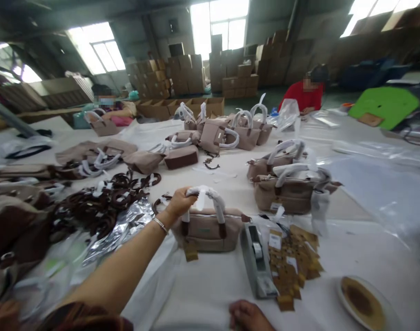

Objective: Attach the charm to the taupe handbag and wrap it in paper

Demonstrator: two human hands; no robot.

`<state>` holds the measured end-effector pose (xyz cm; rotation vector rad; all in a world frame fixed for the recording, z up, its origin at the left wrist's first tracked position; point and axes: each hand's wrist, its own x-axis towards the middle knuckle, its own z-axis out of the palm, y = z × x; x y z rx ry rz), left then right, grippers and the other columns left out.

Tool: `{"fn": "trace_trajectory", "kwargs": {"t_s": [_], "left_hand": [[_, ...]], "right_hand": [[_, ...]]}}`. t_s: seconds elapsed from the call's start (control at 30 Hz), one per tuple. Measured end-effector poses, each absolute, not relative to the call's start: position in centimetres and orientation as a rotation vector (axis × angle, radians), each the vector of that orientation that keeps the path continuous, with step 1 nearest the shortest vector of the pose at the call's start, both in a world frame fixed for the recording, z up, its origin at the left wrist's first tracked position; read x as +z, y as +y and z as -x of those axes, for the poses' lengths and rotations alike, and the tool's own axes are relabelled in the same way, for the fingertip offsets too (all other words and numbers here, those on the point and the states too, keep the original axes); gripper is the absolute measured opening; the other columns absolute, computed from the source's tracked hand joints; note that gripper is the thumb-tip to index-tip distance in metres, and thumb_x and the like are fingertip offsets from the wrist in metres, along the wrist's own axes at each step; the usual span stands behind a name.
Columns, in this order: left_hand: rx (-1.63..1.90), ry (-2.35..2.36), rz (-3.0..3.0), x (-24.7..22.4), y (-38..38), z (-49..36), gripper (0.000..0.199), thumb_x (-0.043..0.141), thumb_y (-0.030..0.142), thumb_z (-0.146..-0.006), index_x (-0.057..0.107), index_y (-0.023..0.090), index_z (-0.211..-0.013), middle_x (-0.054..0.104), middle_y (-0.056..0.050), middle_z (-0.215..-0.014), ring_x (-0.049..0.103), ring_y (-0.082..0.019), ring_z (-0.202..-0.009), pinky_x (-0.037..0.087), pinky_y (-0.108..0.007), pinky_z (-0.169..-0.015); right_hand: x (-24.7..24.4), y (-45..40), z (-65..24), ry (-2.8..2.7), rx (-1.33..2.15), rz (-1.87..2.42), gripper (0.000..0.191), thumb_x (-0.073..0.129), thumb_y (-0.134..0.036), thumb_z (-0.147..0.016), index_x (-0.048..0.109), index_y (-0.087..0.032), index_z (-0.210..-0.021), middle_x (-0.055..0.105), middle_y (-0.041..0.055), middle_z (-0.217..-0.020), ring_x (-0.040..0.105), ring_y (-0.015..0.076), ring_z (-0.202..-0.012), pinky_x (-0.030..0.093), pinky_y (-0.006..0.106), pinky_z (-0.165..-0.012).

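My left hand is closed around one white-wrapped handle of a taupe handbag that stands upright on the table. The bag has brown handle tabs, and a small brown tag shows at its lower left corner. At the bottom edge, my right hand is only partly in view, away from the bag. Its fingers are curled, and I cannot see whether anything is in them. Between that hand and the bag's right side sits a grey tape dispenser. Beside it lies a pile of brown tags.
Dark brown straps are heaped on the left beside silvery film. More wrapped-handle bags stand at right and farther back. A round dish is at lower right. Two people sit across the table, one in a red top.
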<state>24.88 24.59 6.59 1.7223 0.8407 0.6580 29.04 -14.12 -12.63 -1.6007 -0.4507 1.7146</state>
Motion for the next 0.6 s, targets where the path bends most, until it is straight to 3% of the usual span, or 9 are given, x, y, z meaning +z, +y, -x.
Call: {"fn": "trace_trajectory", "kwargs": {"t_s": [0.07, 0.13, 0.2, 0.27, 0.3, 0.37, 0.47, 0.6], "left_hand": [[0.623, 0.848, -1.771, 6.7, 23.3, -23.6, 0.016, 0.07, 0.03, -0.066, 0.063, 0.016, -0.064, 0.056, 0.003, -0.056, 0.053, -0.013, -0.059, 0.046, -0.026, -0.06], [0.599, 0.83, -1.847, 7.8, 22.3, -22.0, 0.019, 0.072, 0.031, -0.068, 0.07, 0.016, -0.078, 0.065, 0.0, -0.07, 0.06, -0.017, -0.072, 0.051, -0.029, -0.072], [0.609, 0.775, -1.992, 9.3, 21.4, -19.9, 0.044, 0.076, 0.034, -0.068, 0.07, 0.018, -0.108, 0.071, -0.006, -0.101, 0.063, -0.023, -0.097, 0.05, -0.035, -0.091], [0.675, 0.748, -2.139, 10.5, 20.0, -16.9, 0.065, 0.077, 0.037, -0.071, 0.058, 0.019, -0.132, 0.062, -0.012, -0.131, 0.056, -0.027, -0.12, 0.045, -0.041, -0.104], [0.713, 0.77, -2.178, 10.6, 19.0, -14.9, 0.067, 0.075, 0.037, -0.075, 0.054, 0.02, -0.136, 0.058, -0.013, -0.137, 0.052, -0.028, -0.126, 0.044, -0.043, -0.106], [0.714, 0.901, -2.149, 9.9, 16.2, -10.0, 0.055, 0.066, 0.035, -0.083, 0.055, 0.021, -0.135, 0.06, -0.013, -0.133, 0.055, -0.027, -0.123, 0.048, -0.043, -0.103], [0.398, 1.293, -1.933, 5.8, 10.3, -0.5, 0.034, 0.058, 0.042, -0.088, 0.068, 0.023, -0.114, 0.073, -0.008, -0.105, 0.068, -0.024, -0.098, 0.054, -0.039, -0.093], [-0.154, 1.685, -1.591, -1.6, 0.9, 13.5, 0.021, 0.059, 0.036, -0.085, 0.073, 0.03, -0.1, 0.073, 0.0, -0.112, 0.065, -0.028, -0.112, 0.05, -0.038, -0.102]], "right_hand": [[-13.2, -14.4, -28.5, -0.356, 1.744, 1.541, 0.042, 0.061, -0.059, -0.068, 0.06, -0.021, -0.086, 0.067, 0.0025, -0.073, 0.046, 0.0099, -0.037, 0.028, 0.024, -0.037], [-13.2, -14.7, -28.0, -0.333, 1.771, 1.536, 0.046, 0.057, -0.058, -0.063, 0.058, -0.02, -0.089, 0.067, 0.0024, -0.075, 0.045, 0.0089, -0.036, 0.026, 0.024, -0.036], [-12.5, -14.8, -27.2, -0.453, 1.804, 1.6, 0.039, 0.057, -0.049, -0.062, 0.058, -0.02, -0.089, 0.067, 0.0018, -0.073, 0.048, 0.0098, -0.039, 0.029, 0.024, -0.038], [-11.5, -14.3, -26.0, -0.622, 1.815, 1.64, 0.032, 0.055, -0.039, -0.064, 0.062, -0.019, -0.088, 0.067, 0.0013, -0.07, 0.05, 0.0105, -0.044, 0.033, 0.023, -0.043], [-10.9, -13.7, -25.3, -0.704, 1.819, 1.641, 0.031, 0.054, -0.035, -0.065, 0.063, -0.018, -0.089, 0.067, 0.0015, -0.07, 0.051, 0.0111, -0.047, 0.035, 0.023, -0.045], [-9.6, -12.1, -23.5, -0.848, 1.829, 1.616, 0.031, 0.052, -0.031, -0.067, 0.067, -0.018, -0.091, 0.069, 0.0023, -0.071, 0.054, 0.0127, -0.051, 0.038, 0.024, -0.049], [-7.9, -8.6, -20.9, -1.135, 1.787, 1.579, 0.029, 0.051, -0.026, -0.069, 0.071, -0.019, -0.089, 0.07, 0.0032, -0.074, 0.06, 0.0172, -0.062, 0.045, 0.026, -0.057], [-6.4, -4.4, -17.9, -1.507, 1.655, 1.601, 0.016, 0.059, -0.027, -0.07, 0.074, -0.029, -0.077, 0.071, 0.0022, -0.08, 0.068, 0.0261, -0.084, 0.052, 0.035, -0.076]]}}
